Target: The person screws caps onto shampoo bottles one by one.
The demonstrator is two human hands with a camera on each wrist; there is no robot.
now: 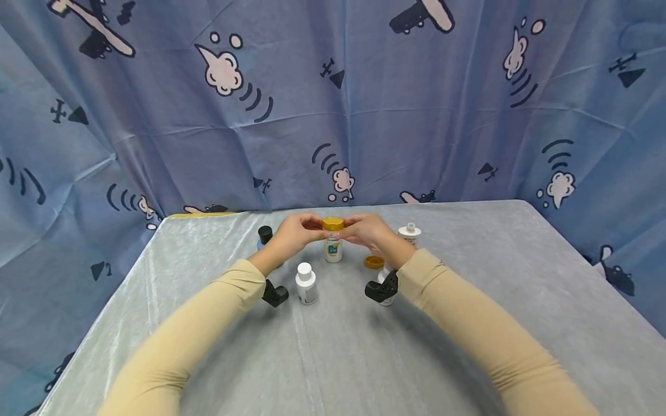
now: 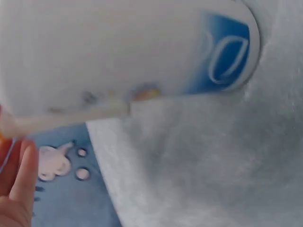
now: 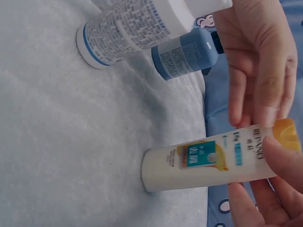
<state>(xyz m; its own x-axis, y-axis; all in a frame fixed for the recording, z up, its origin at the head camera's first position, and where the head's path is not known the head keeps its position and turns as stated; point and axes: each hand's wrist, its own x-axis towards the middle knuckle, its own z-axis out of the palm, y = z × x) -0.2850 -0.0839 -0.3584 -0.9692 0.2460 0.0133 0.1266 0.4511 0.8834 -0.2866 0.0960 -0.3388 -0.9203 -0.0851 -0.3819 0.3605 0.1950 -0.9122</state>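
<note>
A white shampoo bottle [image 1: 333,249] with a yellow cap [image 1: 333,223] stands upright at the back middle of the table, between both hands. From the left, my left hand [image 1: 299,232] pinches its top, the thumb tip by the cap's lower edge. My right hand [image 1: 370,230] grips the same top from the right. In the right wrist view its thumb presses the front of the shampoo bottle [image 3: 189,165] where cap and body meet, with fingers curled behind. A loose orange-yellow cap [image 1: 373,262] lies near my right hand. Close to the left wrist camera, a white bottle [image 2: 118,52] with blue print hides much.
A white-capped bottle [image 1: 306,284] stands nearer me. Beyond my left wrist is a blue bottle [image 3: 187,54] with a black cap [image 1: 265,234]. An uncapped white bottle [image 1: 409,231] stands right of my right hand; another white bottle [image 1: 386,300] is partly hidden by the right wrist camera.
</note>
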